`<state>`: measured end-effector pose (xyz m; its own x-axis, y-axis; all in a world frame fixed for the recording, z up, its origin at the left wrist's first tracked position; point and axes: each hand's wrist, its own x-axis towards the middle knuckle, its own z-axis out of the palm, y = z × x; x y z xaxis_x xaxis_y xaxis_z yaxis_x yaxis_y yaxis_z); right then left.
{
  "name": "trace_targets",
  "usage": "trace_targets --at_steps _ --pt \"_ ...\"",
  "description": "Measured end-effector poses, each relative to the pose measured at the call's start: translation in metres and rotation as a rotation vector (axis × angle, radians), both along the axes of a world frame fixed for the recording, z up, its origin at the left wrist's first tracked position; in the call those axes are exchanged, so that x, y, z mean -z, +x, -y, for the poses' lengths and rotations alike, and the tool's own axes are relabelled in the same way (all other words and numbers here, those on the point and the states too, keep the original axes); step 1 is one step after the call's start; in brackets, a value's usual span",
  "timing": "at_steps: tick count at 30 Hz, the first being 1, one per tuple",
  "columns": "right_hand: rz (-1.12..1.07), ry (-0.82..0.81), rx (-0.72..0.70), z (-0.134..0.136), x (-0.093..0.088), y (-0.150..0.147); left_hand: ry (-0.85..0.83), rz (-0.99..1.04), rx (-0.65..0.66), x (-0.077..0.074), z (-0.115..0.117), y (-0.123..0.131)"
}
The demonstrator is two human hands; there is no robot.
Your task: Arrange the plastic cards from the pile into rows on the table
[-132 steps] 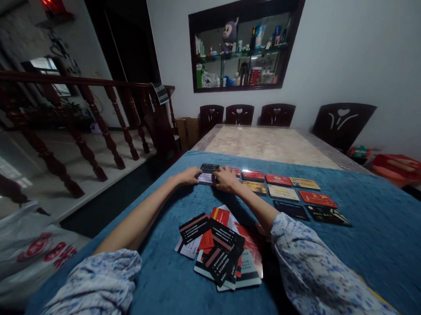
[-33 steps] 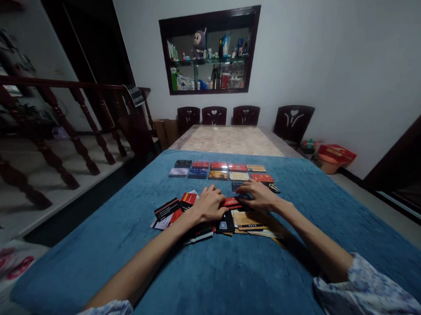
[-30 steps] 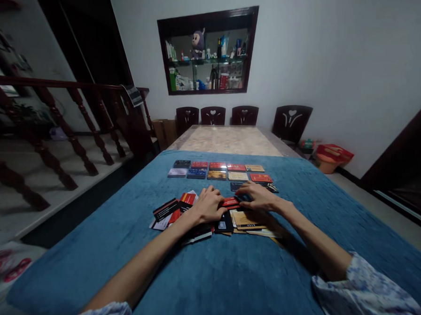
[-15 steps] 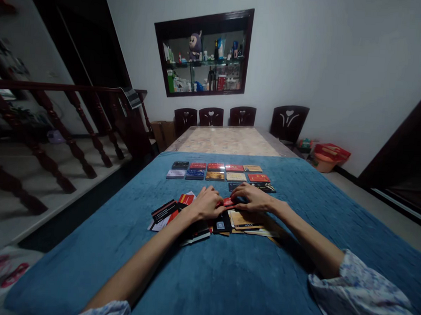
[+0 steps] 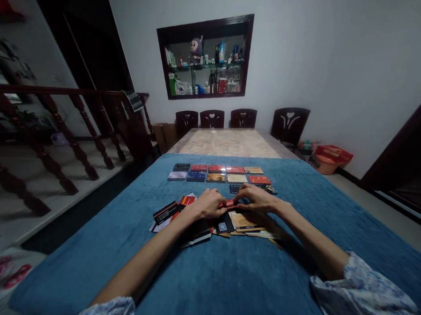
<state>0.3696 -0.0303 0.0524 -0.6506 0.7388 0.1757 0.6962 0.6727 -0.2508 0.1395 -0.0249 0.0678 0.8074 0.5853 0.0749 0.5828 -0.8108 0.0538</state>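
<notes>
With 12 o'clock at the far end of the table (image 5: 225, 142), I log a blue cloth (image 5: 242, 281) over its near part; card rows (image 5: 216, 178) lie from 10 to 2 o'clock; a loose pile (image 5: 165, 214) spreads from 7 to 9, yellow cards (image 5: 248, 221) at 4; the left hand (image 5: 210, 203) at 9 and right hand (image 5: 256, 197) at 3, fingers curled, each pinch one end of the red card (image 5: 230, 203) at dial centre; single or stacked, I cannot tell; caution: uneven finger pressure could fan a stack; a low right wrist could drag the yellow cards; an advanced right knuckle could skew the nearest row, which sits close beyond.
</notes>
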Motion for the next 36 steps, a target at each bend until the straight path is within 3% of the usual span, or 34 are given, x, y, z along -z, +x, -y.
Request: trace_targets --at_steps 9,18,23,36 --pt "-0.056 0.197 -0.080 0.001 -0.009 0.000 -0.100 0.165 0.017 -0.003 -0.015 -0.002" --pt "-0.106 0.358 0.084 -0.004 0.005 -0.004 -0.044 0.309 -0.080 0.001 -0.029 -0.012" --pt "-0.092 0.363 0.144 -0.005 0.011 -0.005 0.030 0.330 -0.107 0.009 -0.031 -0.013" --pt "-0.027 0.266 0.248 -0.005 0.023 -0.010 0.107 0.119 -0.182 0.012 -0.020 -0.011"
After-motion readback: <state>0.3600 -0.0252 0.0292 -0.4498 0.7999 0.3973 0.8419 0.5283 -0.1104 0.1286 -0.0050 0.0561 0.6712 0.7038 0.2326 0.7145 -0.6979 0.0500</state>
